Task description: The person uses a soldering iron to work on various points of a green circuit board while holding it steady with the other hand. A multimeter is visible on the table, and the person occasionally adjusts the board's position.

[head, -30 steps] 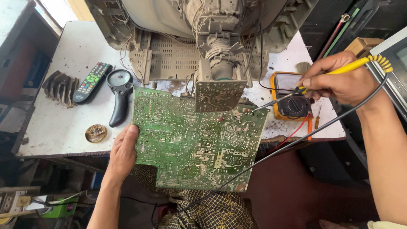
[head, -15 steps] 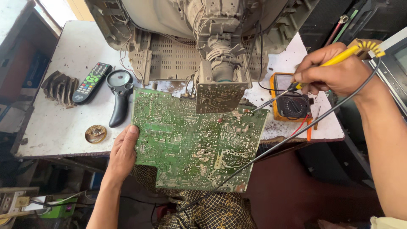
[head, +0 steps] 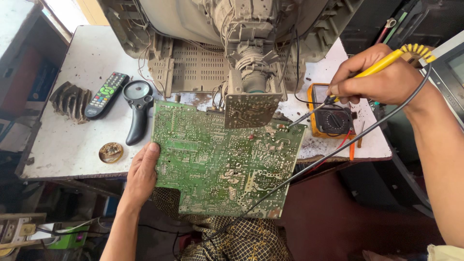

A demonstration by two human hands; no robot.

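Green circuit board was gripped at its edge by left hand; yellow probe was pinched in right hand, tip touching board's upper-right corner.

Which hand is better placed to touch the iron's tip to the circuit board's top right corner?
The right hand: it holds the yellow-handled soldering iron, whose tip is right at that corner of the green circuit board. The left hand grips the board's left edge, steadying it.
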